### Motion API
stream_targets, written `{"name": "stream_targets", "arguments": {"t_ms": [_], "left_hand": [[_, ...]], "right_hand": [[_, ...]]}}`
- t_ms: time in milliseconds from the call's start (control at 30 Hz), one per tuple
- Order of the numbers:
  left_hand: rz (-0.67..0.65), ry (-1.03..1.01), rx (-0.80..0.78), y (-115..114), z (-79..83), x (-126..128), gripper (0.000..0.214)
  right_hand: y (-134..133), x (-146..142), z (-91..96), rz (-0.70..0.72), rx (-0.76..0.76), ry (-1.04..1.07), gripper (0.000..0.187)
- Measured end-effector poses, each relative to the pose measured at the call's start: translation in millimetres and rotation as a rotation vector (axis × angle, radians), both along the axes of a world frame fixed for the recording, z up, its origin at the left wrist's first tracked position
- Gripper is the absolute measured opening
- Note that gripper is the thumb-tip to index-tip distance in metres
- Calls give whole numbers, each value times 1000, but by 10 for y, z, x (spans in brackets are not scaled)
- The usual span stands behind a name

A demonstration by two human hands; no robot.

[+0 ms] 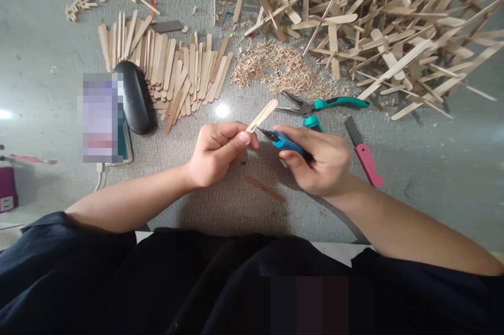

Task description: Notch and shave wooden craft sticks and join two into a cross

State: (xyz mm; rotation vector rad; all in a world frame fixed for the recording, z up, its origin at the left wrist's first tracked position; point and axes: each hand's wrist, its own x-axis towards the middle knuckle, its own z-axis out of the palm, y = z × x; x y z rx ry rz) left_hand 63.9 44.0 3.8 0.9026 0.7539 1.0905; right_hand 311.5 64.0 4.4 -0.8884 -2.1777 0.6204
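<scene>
Between the thumb and fingers of my left hand [221, 154] is a wooden craft stick [264, 114], its rounded end slanting up and to the right. My right hand [321, 159] is closed around blue-handled cutting pliers [289, 143]. Their dark jaw tips lie at the stick's edge, just by my left thumb; whether they touch the wood I cannot tell. On the table below both hands lies a darker craft stick [265, 188]. Just beyond my right hand are needle-nose pliers [311, 108] with teal handles.
A large tangled heap of craft sticks [354, 25] fills the upper right. Wood chips [275, 68] lie at centre, with rows of sticks [173, 67] to their left. A black case [136, 96] leans by a blurred phone [100, 119]. A pink-handled cutter [366, 159] lies right.
</scene>
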Motion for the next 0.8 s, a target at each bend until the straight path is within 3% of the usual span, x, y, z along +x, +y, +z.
{"name": "stream_targets", "arguments": {"t_ms": [167, 333, 533, 800], "left_hand": [[-17, -26, -10, 3, 17, 12, 46], [-40, -62, -41, 18, 44, 24, 46], [-14, -80, -70, 14, 38, 34, 47], [12, -114, -30, 21, 24, 43, 45]], "right_hand": [[-2, -20, 33, 7, -67, 52, 34], [43, -38, 137, 93, -335, 103, 45], [77, -11, 143, 108, -552, 121, 53], [107, -22, 150, 193, -537, 219, 56]]}}
